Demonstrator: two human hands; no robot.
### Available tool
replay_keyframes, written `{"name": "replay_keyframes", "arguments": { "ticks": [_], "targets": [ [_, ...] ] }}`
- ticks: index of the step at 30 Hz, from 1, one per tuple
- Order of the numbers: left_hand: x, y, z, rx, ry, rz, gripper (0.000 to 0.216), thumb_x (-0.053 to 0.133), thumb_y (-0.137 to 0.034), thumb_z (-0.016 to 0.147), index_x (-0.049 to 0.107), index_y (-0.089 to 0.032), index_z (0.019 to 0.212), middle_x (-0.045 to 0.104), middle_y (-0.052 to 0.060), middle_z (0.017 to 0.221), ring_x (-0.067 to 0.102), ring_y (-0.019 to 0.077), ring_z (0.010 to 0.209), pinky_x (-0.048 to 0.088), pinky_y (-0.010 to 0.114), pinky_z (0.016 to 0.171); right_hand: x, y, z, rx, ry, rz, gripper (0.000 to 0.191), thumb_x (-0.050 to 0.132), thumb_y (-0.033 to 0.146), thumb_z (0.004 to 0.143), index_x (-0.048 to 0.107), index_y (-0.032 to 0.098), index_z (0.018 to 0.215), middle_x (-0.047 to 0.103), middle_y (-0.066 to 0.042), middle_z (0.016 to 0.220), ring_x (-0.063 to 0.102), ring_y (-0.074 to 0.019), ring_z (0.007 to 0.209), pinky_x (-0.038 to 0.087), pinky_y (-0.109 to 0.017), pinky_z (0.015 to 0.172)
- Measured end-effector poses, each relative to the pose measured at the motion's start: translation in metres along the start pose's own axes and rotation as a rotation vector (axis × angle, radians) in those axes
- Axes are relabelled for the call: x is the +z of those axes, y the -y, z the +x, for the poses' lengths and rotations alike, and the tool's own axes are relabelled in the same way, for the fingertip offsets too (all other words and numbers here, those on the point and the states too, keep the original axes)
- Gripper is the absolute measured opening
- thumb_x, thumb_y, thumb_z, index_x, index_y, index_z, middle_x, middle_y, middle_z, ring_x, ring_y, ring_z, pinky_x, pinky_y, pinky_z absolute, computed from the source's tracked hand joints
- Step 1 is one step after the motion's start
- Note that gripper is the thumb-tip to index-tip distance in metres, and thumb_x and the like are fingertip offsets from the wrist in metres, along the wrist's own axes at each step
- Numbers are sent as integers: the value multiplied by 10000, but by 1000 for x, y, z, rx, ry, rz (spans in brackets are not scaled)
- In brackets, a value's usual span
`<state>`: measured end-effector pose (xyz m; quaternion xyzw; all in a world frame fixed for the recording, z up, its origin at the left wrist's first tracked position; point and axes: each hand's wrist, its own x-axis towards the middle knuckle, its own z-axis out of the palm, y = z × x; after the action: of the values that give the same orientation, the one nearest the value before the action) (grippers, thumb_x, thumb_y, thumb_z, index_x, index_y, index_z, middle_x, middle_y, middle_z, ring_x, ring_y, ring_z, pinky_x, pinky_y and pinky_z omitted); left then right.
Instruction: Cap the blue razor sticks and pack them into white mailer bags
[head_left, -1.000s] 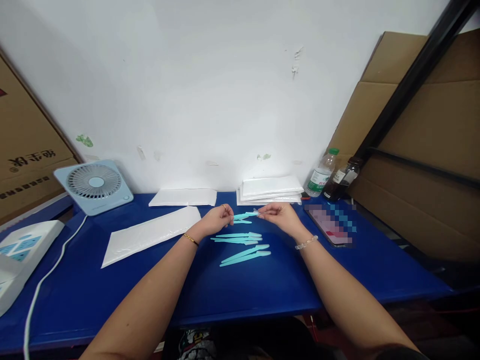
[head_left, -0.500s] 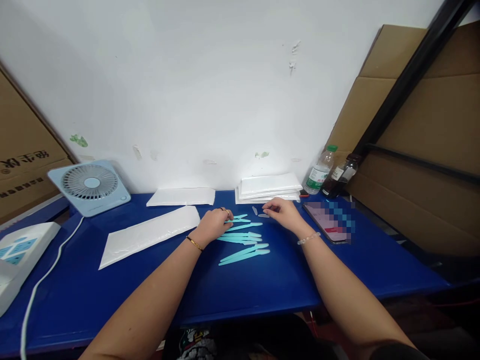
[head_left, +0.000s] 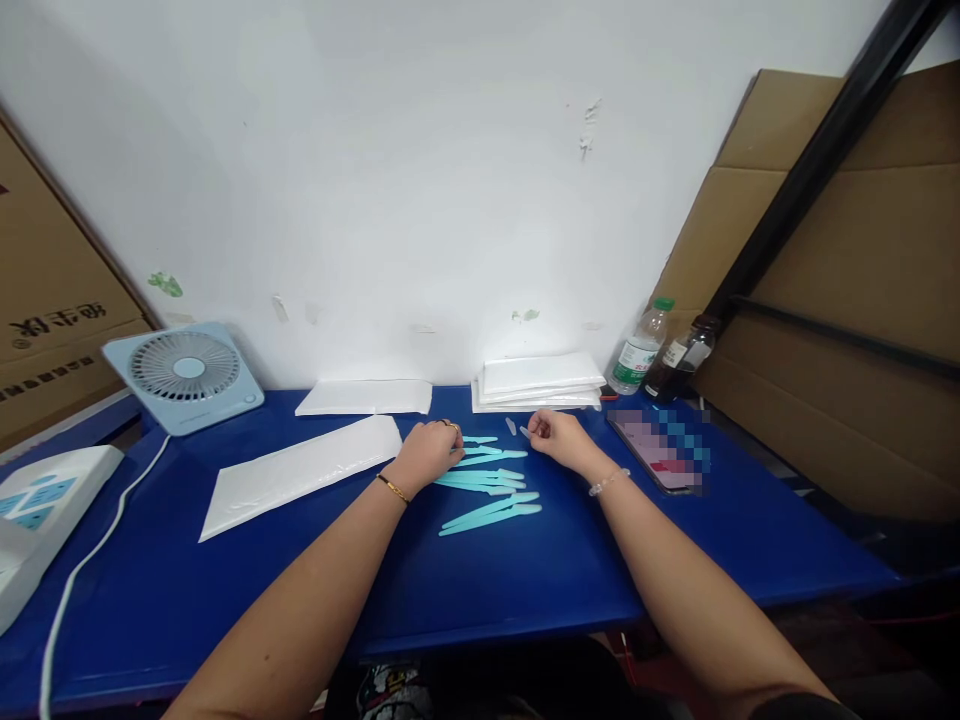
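My left hand (head_left: 427, 452) is closed at the handle ends of several turquoise eyebrow razors (head_left: 491, 478) lying on the blue table. One eyebrow razor (head_left: 480, 452) sticks out from its fingertips, its handle hidden by the hand. Between the thumb and fingers of my right hand (head_left: 561, 438) is a small clear blade cap (head_left: 525, 433), lifted at one end. Another clear cap (head_left: 511, 426) rests on the table just left of it.
White padded envelopes (head_left: 300, 475) lie at the left, with a stack of envelopes (head_left: 540, 375) by the wall. A phone (head_left: 649, 455), a water bottle (head_left: 640, 350) and a dark drink bottle (head_left: 679, 360) are at the right. A blue fan (head_left: 187, 370) and white cable (head_left: 112, 530) are at left.
My right hand has picked up the clear cap that lay flat under its fingertips, and its fingers have curled in. The razor at my left hand has shifted slightly.
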<state>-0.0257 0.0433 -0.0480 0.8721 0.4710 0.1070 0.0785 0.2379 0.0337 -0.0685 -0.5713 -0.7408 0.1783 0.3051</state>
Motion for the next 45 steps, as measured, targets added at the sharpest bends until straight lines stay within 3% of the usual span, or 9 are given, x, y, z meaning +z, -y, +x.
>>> {"name": "replay_keyframes", "arguments": {
  "ticks": [4,8,16,22,31,36,39,41,45],
  "targets": [
    [-2,2,-1,-17,29,-154,113,515,-258,805,589,-199,743,648,37,765,583,181,688,369,266,619,-3,5,-1,-11,-14,253,293,539,250,754,628,186,1026,541,27,659,472,-113,564,398,-239,571],
    [-2,7,-1,-57,25,-359,155,509,-346,815,579,-208,809,636,23,745,565,167,649,373,251,559,-3,14,-2,13,34,510,211,575,294,760,576,198,948,524,43,644,498,-103,556,409,-228,547],
    [1,12,1,-65,28,-508,245,530,-431,785,586,-197,834,600,6,719,540,147,639,398,240,562,-3,21,-2,142,95,835,315,746,384,666,566,168,808,659,-9,674,618,-121,569,473,-228,524],
    [-2,8,0,-61,42,-547,270,534,-447,776,589,-191,845,591,10,726,533,148,656,402,241,568,3,25,-1,225,19,891,352,762,441,650,574,152,719,676,-28,629,627,-127,512,474,-223,467],
    [-3,2,1,-38,38,-564,271,540,-444,776,593,-185,835,589,4,717,533,140,651,408,241,573,14,31,-4,190,75,881,378,732,493,672,585,150,733,679,-33,633,638,-130,511,477,-213,456],
    [-5,-2,-1,-12,64,-543,277,520,-453,809,602,-193,860,615,7,744,552,144,671,421,240,590,15,27,-3,159,122,741,387,628,543,751,603,158,779,688,-48,704,614,-125,498,437,-219,442],
    [-3,1,-1,-26,-4,-400,264,513,-419,826,619,-197,922,634,38,841,583,174,758,437,259,645,11,13,3,105,-44,401,348,544,514,816,642,180,796,674,-32,706,563,-118,480,407,-243,476],
    [0,6,1,-38,-87,-258,247,521,-361,828,628,-202,982,631,63,961,590,199,856,442,279,720,11,4,7,67,-136,126,274,557,445,819,656,197,759,665,-26,703,586,-149,578,418,-263,560],
    [8,17,5,-60,-115,-114,219,539,-286,818,645,-209,994,614,75,1063,573,223,972,426,298,809,21,1,15,51,-137,-175,194,618,384,782,669,198,800,662,-62,862,595,-184,749,411,-272,635]
  ]
}}
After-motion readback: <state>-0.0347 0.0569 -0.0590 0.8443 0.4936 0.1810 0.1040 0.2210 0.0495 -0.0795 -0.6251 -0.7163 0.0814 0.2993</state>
